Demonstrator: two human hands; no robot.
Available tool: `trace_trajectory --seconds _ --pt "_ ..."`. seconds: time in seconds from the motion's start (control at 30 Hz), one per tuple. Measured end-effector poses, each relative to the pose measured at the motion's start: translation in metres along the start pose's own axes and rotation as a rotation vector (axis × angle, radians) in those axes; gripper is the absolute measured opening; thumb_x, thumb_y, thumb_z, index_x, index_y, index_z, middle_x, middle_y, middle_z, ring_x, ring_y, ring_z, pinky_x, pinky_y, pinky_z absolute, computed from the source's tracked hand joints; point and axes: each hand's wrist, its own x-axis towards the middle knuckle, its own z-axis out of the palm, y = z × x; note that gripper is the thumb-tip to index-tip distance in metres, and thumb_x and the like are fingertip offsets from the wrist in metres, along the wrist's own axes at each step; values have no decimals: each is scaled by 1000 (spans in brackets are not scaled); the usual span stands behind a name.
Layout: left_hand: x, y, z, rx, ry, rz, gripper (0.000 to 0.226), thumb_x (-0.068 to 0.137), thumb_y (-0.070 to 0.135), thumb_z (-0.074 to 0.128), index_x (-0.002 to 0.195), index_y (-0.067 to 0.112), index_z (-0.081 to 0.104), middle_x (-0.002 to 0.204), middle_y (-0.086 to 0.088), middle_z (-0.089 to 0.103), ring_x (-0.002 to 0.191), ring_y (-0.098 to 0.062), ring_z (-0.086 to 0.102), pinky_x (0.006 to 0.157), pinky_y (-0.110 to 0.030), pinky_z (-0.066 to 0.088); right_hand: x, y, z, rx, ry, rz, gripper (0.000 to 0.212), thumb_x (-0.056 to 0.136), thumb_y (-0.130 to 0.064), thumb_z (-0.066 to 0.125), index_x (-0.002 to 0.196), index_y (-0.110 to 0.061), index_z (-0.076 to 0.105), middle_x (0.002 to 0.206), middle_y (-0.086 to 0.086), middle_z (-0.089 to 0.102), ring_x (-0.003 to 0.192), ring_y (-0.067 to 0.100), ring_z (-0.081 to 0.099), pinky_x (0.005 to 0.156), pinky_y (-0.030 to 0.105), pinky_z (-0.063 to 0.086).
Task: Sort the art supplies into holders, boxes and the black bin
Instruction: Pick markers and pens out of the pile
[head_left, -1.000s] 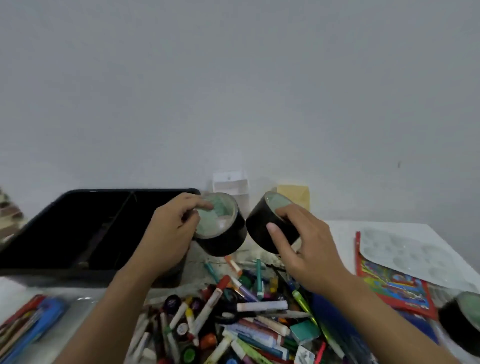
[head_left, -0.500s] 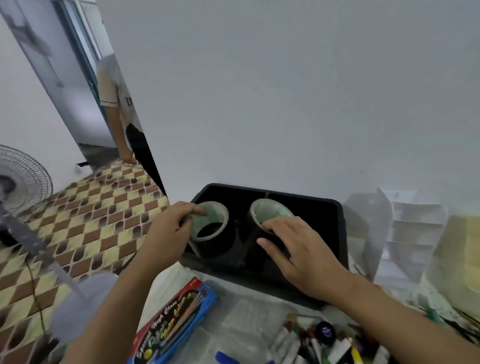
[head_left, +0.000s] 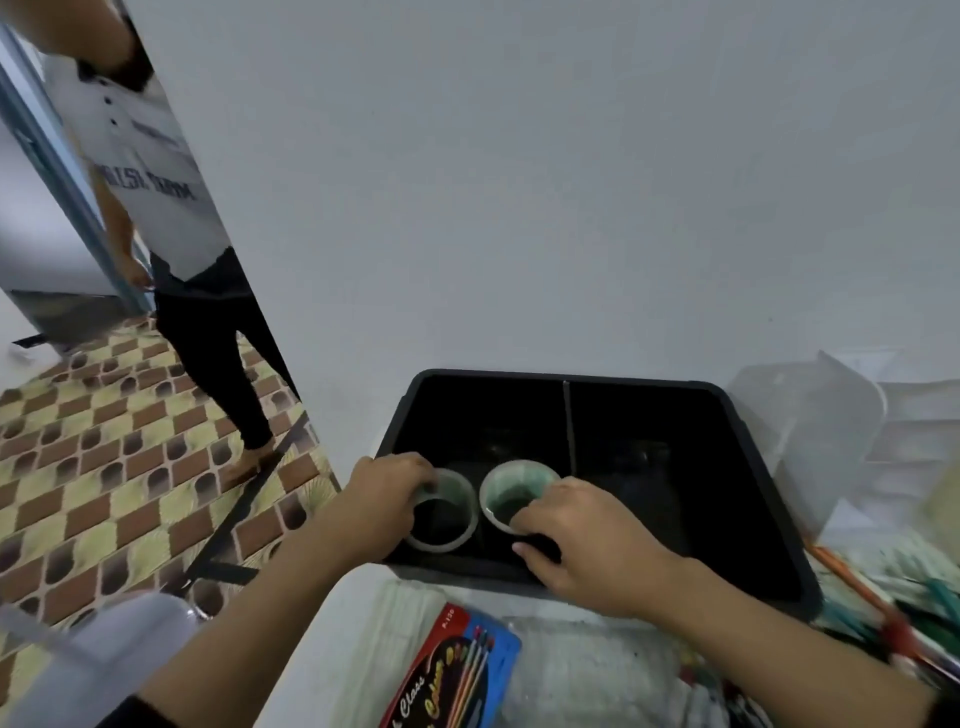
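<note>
Head view, looking down at the near-left corner of the tabletop (head_left: 571, 675). The black bin (head_left: 769, 441) is set against the wall and is split by a thin divider (head_left: 570, 426) into a left and a right compartment. Two black cups with pale, green-stained insides are shown upright in the left compartment, close to its front wall and just beside each other. The left cup (head_left: 451, 512) is gripped by the left hand (head_left: 382, 501), whose fingers (head_left: 415, 470) are curled over the rim on the cup's left side. The right cup (head_left: 511, 493) is held by the right hand (head_left: 587, 545), with fingertips hooked over its near rim and the thumb (head_left: 530, 552) laid against the dark outer wall (whether either cup is resting on the bin's floor cannot be told). A red-and-blue watercolour box (head_left: 457, 670) is seen lying in front of the bin on the tabletop's white covering. A clear plastic holder (head_left: 810, 431) is placed just to the right of the bin, and a blurred heap of pencils and pens (head_left: 893, 618) is visible at the right edge. Another person (head_left: 171, 218) is seen standing on the patterned tile floor (head_left: 78, 467) at upper left.
</note>
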Motion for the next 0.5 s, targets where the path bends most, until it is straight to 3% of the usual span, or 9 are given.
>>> trace_trajectory --seconds 0.07,0.17,0.27,0.33,0.5 --pt "0 -4 5 -20 -47 30 41 92 1 52 125 22 66 147 5 41 129 -17 47 103 -24 39 1 -3 4 20 -21 12 30 99 -39 44 85 -21 64 73 -9 60 69 14 52 77 28 46" --pt "-8 1 9 -10 18 140 36 91 1 50 110 21 74 131 5 43 115 -15 43 95 -23 39 4 -12 7 21 -71 -24 47 104 -47 31 79 -21 60 69 -8 57 67 12 49 84 19 32" --pt "-17 7 12 -158 -90 168 25 98 17 45 90 30 65 102 14 54 90 -5 54 81 -27 48 8 -22 15 -70 -137 -52 56 105 -54 22 77 -19 55 67 -4 58 65 14 51 95 27 38" --pt "-19 5 16 -191 -150 132 20 100 24 43 89 32 57 84 11 60 73 -9 58 69 -32 50 9 -25 20 -121 -156 -38 56 104 -55 19 79 -19 53 67 -3 59 63 16 52 97 32 40" --pt "-28 2 19 -157 -80 197 26 99 32 37 88 28 60 82 9 62 76 -9 56 72 -32 48 10 -24 16 16 -116 20 52 101 -62 33 79 -21 57 65 -8 55 65 11 51 87 32 47"
